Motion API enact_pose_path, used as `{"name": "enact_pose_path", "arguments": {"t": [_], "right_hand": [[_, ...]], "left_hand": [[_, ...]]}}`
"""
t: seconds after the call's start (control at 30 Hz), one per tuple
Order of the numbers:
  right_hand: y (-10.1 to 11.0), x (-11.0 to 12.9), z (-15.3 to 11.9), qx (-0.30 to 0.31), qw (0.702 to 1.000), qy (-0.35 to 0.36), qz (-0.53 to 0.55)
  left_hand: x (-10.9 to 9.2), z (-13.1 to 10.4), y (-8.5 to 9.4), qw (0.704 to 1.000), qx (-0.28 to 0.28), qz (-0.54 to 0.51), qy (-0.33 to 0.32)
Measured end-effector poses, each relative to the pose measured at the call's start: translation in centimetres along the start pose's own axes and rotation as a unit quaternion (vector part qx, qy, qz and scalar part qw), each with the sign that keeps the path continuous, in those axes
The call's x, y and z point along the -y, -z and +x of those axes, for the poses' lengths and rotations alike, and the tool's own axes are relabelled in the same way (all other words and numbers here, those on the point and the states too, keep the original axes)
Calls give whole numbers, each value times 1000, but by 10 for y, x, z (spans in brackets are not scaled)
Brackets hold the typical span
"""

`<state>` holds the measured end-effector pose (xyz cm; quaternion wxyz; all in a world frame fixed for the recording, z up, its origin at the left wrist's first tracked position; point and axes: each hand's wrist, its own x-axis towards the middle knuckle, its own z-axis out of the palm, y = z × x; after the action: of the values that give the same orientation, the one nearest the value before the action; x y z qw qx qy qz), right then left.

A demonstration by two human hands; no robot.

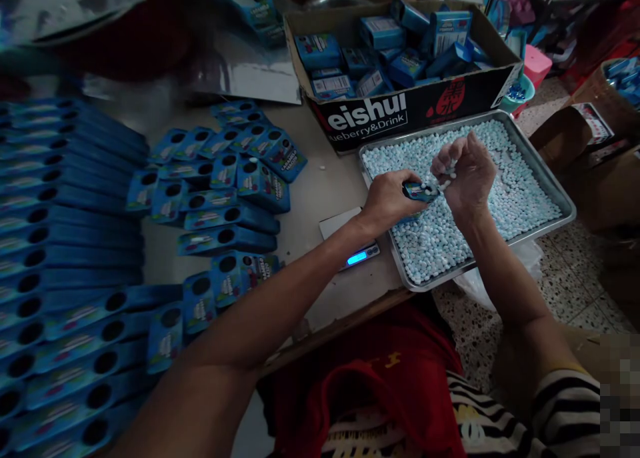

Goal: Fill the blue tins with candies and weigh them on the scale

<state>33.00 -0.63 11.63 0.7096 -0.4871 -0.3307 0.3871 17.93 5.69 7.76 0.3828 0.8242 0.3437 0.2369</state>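
Observation:
Over the left part of a metal tray (pixel 564 213) full of small pale blue and white candies, my left hand (pixel 393 201) grips a small blue box (pixel 416 191) with its open end toward the right. My right hand (pixel 467 175) is cupped beside that opening, fingers curled around several white candies (pixel 450 173), some of them at the mouth of the box. A small digital scale (pixel 357 258) with a lit blue display lies on the table, partly under my left forearm.
Rows of blue boxes with round dark holes (pixel 70 238) cover the left side, with a looser group (pixel 215 171) nearer the middle. A cardboard carton (pixel 425 101) of blue boxes stands behind the tray. The table's front edge (pixel 340 321) runs below the scale.

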Motion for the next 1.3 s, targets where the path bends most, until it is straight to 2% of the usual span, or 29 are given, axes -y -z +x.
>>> {"name": "enact_pose_path", "arguments": {"t": [0.13,0.23,0.3,0.37,0.43,0.47,0.5,0.53,0.63,0.7,0.8,0.87,0.9,1.07,1.2,1.3], "right_hand": [[1,-2,2,-7,999,-16,42],[20,-10,11,-35,993,-60,95],[37,-15,19,-83,980,-102,149],[52,-18,24,-167,953,-141,211],[60,-21,22,-252,920,-178,241],[62,-22,19,-271,912,-201,232],[62,-23,14,-265,912,-229,211],[62,-25,8,-234,919,-259,182],[57,-30,-11,-52,948,-310,55],[55,-32,-19,61,954,-287,-69],[51,-31,-16,159,922,-254,-245],[44,-27,-9,184,901,-254,-300],[40,-24,-5,189,900,-251,-301],[2,-2,-2,187,932,-276,-143],[-29,7,-10,164,924,-332,-99],[-40,10,-14,204,916,-327,-109]], "left_hand": [[-8,-5,1,997,-7,68,-47],[-9,-7,0,989,-47,104,-90],[-4,-6,-1,993,-69,65,-71],[3,-4,-1,997,-70,-23,-27],[10,-4,0,990,-64,-127,13],[13,-6,1,982,-69,-172,28],[16,-9,2,974,-79,-207,41],[18,-14,5,967,-92,-233,52],[24,-41,21,952,-138,-265,71],[29,-64,35,947,-166,-261,83],[40,-96,53,943,-204,-240,108],[51,-111,60,938,-219,-236,126],[56,-115,61,936,-223,-236,135],[74,-120,58,939,-205,-230,153],[72,-128,61,960,-189,-170,115],[65,-146,75,970,-212,-90,74]]}}
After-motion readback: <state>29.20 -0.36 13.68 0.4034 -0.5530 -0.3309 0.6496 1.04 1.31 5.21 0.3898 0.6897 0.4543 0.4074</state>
